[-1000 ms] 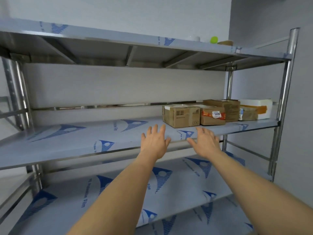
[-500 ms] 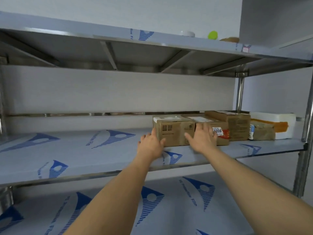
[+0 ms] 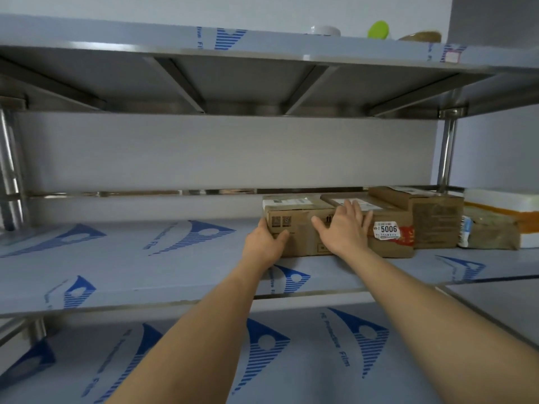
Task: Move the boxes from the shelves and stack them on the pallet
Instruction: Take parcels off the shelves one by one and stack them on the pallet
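1. Left hand cupped round the left front corner of the leftmost cardboard box, thumb on the front face; touching, gripping the corner.
2. Right hand laid flat, fingers spread, over that box's right front edge where it meets the labelled box; pressing, not closed round anything.
3. Box sits on the middle shelf, not yet lifted, judging by its base flush on the shelf.
4. Progress: looks like the start of one pick. Four more parcels remain to its right: the labelled box, a taller brown box, a wrapped parcel, a white foam box. Pallet not in view.
5. Materials: boxes matte corrugated card, taped, slightly dented edges; shelves smooth steel under blue-printed protective film; posts shiny round tube.
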